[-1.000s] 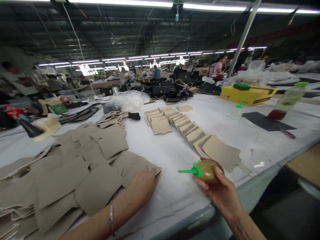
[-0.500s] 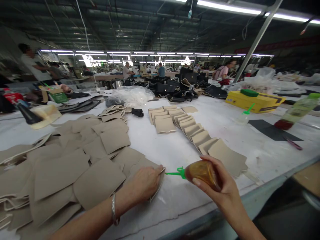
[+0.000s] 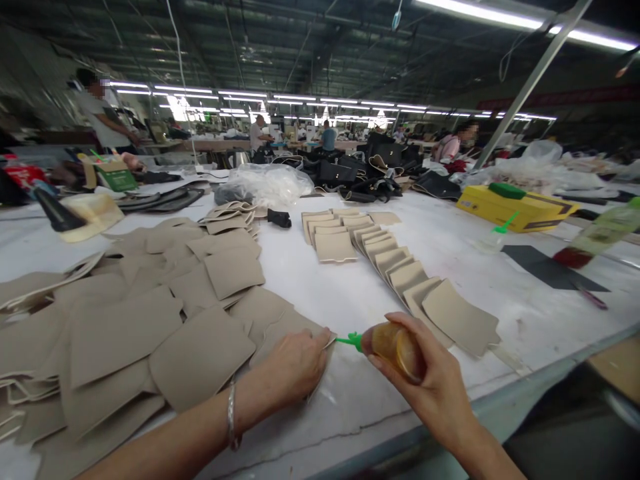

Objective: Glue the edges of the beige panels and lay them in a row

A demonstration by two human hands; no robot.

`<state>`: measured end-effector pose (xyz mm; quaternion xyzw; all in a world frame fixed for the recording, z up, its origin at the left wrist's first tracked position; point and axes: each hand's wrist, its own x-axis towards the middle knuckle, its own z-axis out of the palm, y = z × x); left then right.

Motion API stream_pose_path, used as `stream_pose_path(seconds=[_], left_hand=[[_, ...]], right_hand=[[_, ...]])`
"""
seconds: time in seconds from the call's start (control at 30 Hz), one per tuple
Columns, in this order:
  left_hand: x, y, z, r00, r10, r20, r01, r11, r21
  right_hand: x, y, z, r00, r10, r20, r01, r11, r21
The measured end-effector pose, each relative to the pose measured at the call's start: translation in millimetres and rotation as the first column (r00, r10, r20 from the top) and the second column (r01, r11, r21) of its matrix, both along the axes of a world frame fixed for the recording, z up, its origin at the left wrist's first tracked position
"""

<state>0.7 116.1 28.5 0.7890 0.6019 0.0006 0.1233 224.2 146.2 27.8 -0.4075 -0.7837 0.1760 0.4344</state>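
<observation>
My right hand (image 3: 434, 373) is wrapped round a squeeze bottle (image 3: 387, 343) of amber liquid, tipped on its side. Its thin green nozzle points left, and the tip is at the edge of a taupe leather-like piece (image 3: 280, 333). That piece is gripped near its right corner by my left hand (image 3: 297, 363), whose fingers are bent over the edge; the thumb is mostly hidden. Under and left of this hand spreads a heap of similar taupe pieces (image 3: 125, 333). Beyond the bottle, a fanned row of pieces (image 3: 395, 267) overlaps across the white table (image 3: 300, 280).
A yellow box (image 3: 515, 208), a small green-nozzled bottle (image 3: 493, 239), a dark sheet (image 3: 545, 267) and a tilted clear bottle (image 3: 600, 233) are at the right. Clear plastic bags (image 3: 265, 183) and black bags (image 3: 350, 173) lie at the back. People work beyond.
The bottle in my right hand has shifted left, bringing its nozzle tip along the piece's edge to the corner by my left fingers. The camera view has turned slightly.
</observation>
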Motion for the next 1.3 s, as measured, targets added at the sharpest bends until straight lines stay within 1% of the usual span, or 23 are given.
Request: stream_pose_path(seconds=[0.17,0.23,0.3,0.4,0.47,0.6,0.67,0.77,0.8,0.83,0.93,1.0,1.1,1.17,1.3], left_hand=[[-2,-4,2.9,0.999,0.002,0.043,-0.002,1.000,-0.003],[-2,-5,4.7,0.998,0.006,0.065,-0.005,1.000,-0.012],[-3,-6,6.6,0.996,0.001,0.088,0.001,1.000,-0.027],[-5,-7,8.5,0.995,0.000,0.105,0.005,0.999,-0.042],[-6,-8,8.3,0.994,0.003,0.106,0.002,0.999,-0.048],[-9,-11,5.2,0.990,0.012,0.137,-0.004,0.998,-0.057],[-10,-13,3.6,0.988,0.019,0.156,-0.009,0.998,-0.063],[-11,-16,2.6,0.984,0.032,0.175,-0.020,0.997,-0.072],[-10,-16,2.7,0.983,0.035,0.181,-0.022,0.997,-0.074],[-10,-17,3.0,0.981,0.040,0.188,-0.025,0.997,-0.077],[-10,-18,3.7,0.977,0.047,0.210,-0.027,0.995,-0.094],[-10,-18,3.7,0.975,0.051,0.218,-0.029,0.994,-0.105],[-11,-19,3.5,0.973,0.057,0.223,-0.032,0.993,-0.111],[-10,-20,3.9,0.973,0.058,0.223,-0.035,0.993,-0.109],[-7,-22,6.4,0.981,0.080,0.174,-0.060,0.991,-0.121]], right_hand=[[2,6,-4.1,0.993,-0.061,-0.096,0.048,0.990,-0.133],[4,8,-5.7,0.991,-0.065,-0.115,0.043,0.983,-0.181],[5,8,-5.8,0.989,-0.044,-0.140,0.008,0.968,-0.251],[7,8,-3.6,0.979,-0.006,-0.204,-0.075,0.920,-0.385],[8,10,-2.5,0.972,-0.016,-0.234,-0.088,0.900,-0.427],[8,10,-4.5,0.967,-0.083,-0.240,-0.022,0.915,-0.404],[9,6,-6.0,0.968,-0.063,-0.243,-0.049,0.902,-0.429],[10,0,-6.6,0.967,0.003,-0.256,-0.135,0.856,-0.499],[10,-1,-6.5,0.965,0.010,-0.261,-0.146,0.850,-0.506],[10,-2,-6.3,0.964,0.006,-0.266,-0.144,0.853,-0.502],[10,-2,-7.1,0.961,-0.035,-0.275,-0.098,0.886,-0.453],[9,-3,-9.1,0.963,-0.033,-0.267,-0.094,0.889,-0.448],[10,-10,-12.7,0.960,0.031,-0.280,-0.177,0.840,-0.513],[11,-14,-14.3,0.952,0.049,-0.304,-0.215,0.813,-0.541],[11,-19,-15.3,0.954,-0.028,-0.299,-0.136,0.846,-0.515]])
